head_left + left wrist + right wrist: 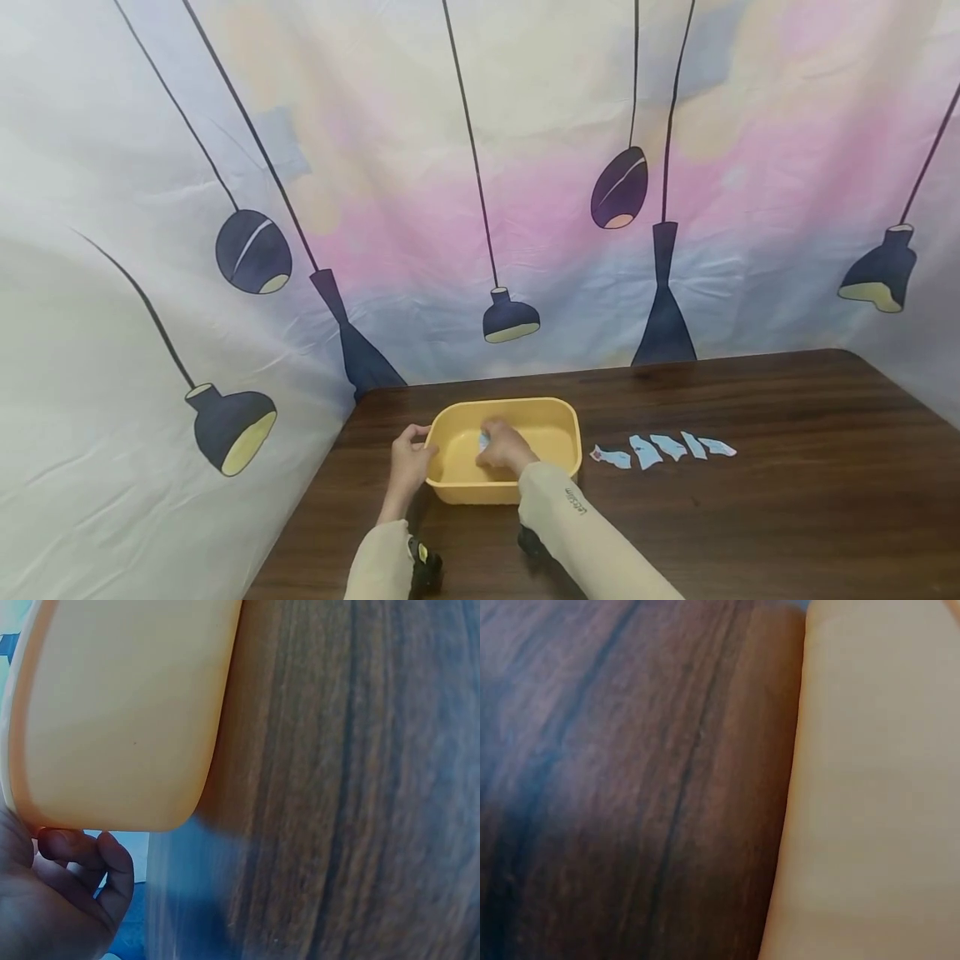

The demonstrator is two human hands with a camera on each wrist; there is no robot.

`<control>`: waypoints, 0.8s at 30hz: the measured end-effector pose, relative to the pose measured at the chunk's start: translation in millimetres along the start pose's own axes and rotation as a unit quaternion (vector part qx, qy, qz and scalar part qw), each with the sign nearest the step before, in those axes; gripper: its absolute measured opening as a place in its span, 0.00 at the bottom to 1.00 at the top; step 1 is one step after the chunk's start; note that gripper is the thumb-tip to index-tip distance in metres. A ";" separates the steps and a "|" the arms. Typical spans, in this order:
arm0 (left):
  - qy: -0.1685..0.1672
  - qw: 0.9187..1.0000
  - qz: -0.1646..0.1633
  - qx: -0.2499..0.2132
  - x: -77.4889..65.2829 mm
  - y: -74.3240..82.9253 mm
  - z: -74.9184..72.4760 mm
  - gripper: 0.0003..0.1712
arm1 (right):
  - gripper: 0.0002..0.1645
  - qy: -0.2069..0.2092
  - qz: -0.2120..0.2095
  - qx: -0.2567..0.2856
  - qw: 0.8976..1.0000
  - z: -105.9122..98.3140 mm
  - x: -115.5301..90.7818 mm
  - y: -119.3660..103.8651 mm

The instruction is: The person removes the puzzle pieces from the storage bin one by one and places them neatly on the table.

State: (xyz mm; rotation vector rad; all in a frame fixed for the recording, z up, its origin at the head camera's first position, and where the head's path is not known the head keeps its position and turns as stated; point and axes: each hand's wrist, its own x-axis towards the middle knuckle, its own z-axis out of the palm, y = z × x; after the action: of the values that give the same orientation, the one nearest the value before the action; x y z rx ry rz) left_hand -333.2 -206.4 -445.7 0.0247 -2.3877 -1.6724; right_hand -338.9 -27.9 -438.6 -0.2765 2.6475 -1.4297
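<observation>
A yellow plastic basin (467,493) stands on the wooden table. My left hand (408,458) grips its left end at the rim, and the left wrist view shows the curled fingers (116,870) against the basin's wall. Inside the basin, my right hand (508,447) reaches down and pinches a light blue scrap of paper (483,440), mostly covered by the fingers. The right wrist view has only the basin's outer wall (877,787) and the tabletop; the right hand is hidden there.
Several torn light blue paper pieces (645,452) lie in a row on the dark wooden table (750,525), right of the basin. A cloth backdrop (420,208) printed with hanging lamps rises behind the table's far edge.
</observation>
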 end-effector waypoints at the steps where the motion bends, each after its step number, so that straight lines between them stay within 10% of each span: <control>1: 0.000 1.000 0.002 0.001 0.0 -0.1 0.6 0.20 | 0.38 0.004 -0.005 -0.019 1.000 0.0 0.8 0.2; 7: 0.008 1.000 0.005 0.005 3.6 -0.1 2.3 0.21 | 0.26 0.025 -0.020 -0.103 0.994 0.1 6.4 0.4; 24: 0.004 1.000 0.010 0.025 -0.9 -0.4 3.0 0.21 | 0.10 0.059 -0.028 -0.126 0.990 1.8 1.4 7.4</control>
State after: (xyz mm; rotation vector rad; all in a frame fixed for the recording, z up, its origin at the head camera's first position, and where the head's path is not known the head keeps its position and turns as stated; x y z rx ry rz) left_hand -333.0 -203.7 -447.2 0.0154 -2.4156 -1.5994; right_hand -340.7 -25.7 -445.8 -0.3014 2.9430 -1.1570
